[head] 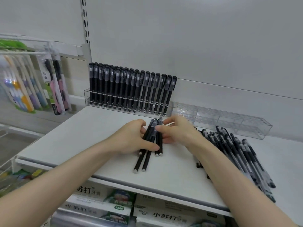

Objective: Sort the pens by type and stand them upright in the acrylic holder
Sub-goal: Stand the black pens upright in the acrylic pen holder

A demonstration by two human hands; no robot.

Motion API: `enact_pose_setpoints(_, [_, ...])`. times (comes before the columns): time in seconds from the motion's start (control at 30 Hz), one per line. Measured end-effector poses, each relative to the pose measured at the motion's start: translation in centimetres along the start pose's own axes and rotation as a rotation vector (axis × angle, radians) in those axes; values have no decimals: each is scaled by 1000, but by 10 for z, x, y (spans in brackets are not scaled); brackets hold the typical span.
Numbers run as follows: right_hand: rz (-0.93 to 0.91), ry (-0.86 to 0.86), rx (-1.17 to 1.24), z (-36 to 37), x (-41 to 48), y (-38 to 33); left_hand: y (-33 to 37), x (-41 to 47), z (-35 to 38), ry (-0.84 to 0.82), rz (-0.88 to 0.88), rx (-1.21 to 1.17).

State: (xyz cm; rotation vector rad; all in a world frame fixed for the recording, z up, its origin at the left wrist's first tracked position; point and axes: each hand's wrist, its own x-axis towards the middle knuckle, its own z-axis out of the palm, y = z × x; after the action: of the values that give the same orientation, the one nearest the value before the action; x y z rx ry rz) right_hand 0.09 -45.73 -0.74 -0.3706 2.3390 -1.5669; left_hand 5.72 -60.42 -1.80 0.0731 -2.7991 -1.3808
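Well, on the head view I have both hands meeting over a bundle of pens (152, 145) lying on the white shelf (82, 131), caps pointing far and butt ends near. The left hand (134, 136) has its fingers (150, 146) curled round the barrels from the left, thumb laid across them. The right hand (177, 130) pinches the cap end from the right. So both sets of fingers are clamped on the same bundle.

Far behind it, the acrylic holder (229, 122) runs along the back wall. Its left part is packed with standing pens (131, 89), and its right compartments look bare. A loose pile (237, 153) of pens with clear grips lies near and to the right, partly under the right forearm.

I judge these pens to be light, stiff and smooth, so they will roll and slide past each other. Two barrels already stick out nearer than the rest. I would square the ends first, then grip mid-barrel, not by the caps, which may pull off.

Toothbrush packs (24, 82) hang at far left, and boxes (164, 215) sit on the shelf below.
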Motion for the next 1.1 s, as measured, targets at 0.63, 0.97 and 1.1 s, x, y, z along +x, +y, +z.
enact_pose_setpoints(0.63, [-148, 143, -258, 7, -1, 7, -21, -1, -25, 45, 0, -230])
enact_pose_setpoints(0.97, [-402, 129, 170, 13, -10, -31, -11, -7, -36, 27, 273, -426])
enact_pose_setpoints(1.1, [-453, 218, 274, 16, 2, -47, -10, 5, -49, -81, 278, -470])
